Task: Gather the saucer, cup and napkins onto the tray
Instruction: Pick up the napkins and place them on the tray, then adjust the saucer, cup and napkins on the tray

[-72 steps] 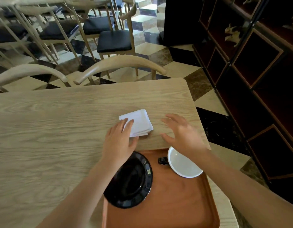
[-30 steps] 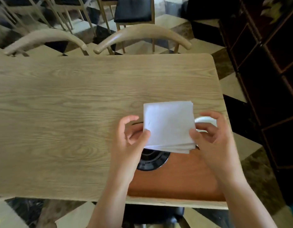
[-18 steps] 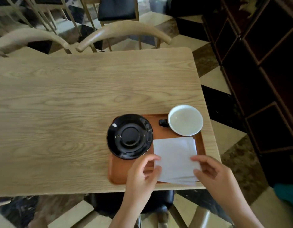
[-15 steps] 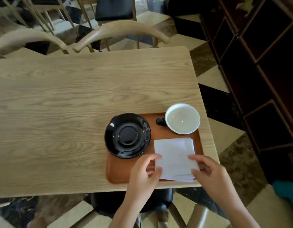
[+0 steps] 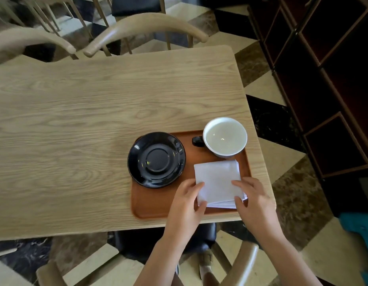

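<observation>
A brown tray (image 5: 158,203) lies at the near right corner of the wooden table (image 5: 75,120). On its left part sits a black saucer (image 5: 156,159). At its far right corner stands a cup (image 5: 225,139), white inside, with its dark handle pointing left. A stack of white napkins (image 5: 217,180) lies flat on the tray in front of the cup. My left hand (image 5: 188,205) pinches the stack's near left corner, and my right hand (image 5: 253,201) pinches its near right corner.
Two curved wooden chair backs (image 5: 146,27) stand along the table's far edge, with more chairs behind them. A dark shelf unit (image 5: 323,79) rises to the right. Another chair (image 5: 240,265) is below me at the near edge. The floor is checkered tile.
Both hands lifted the napkins off the table, carried them toward me and set them down on the tray in front of the cup. In the last half second the hands stayed on the stack.
</observation>
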A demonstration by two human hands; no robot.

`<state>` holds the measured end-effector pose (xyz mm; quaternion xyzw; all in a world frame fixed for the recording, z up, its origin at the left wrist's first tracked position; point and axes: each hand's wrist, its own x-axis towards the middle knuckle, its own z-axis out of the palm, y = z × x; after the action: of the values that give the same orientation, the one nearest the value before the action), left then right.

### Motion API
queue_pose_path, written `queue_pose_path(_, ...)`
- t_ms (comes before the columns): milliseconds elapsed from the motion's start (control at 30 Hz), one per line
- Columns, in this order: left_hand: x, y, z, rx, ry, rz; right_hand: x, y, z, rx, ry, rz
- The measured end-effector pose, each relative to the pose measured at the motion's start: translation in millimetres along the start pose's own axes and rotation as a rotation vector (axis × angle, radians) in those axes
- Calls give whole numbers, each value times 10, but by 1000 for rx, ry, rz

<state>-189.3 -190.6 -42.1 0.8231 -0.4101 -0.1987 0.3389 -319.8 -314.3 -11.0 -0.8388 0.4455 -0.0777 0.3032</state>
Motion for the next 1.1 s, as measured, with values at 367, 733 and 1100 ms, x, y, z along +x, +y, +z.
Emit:
queue_pose_path(367, -195, -38, -16, 501, -182, 290, -161, 348, 161, -387, -63, -422)
queue_pose_path(733, -313, -19, -90, 572, -276, 269, -264, 284, 156, -487, -181, -338)
queue_pose_path(1100, -240, -423, -693, 576, -52, -13, 89, -593, 532, -508, -203, -518)
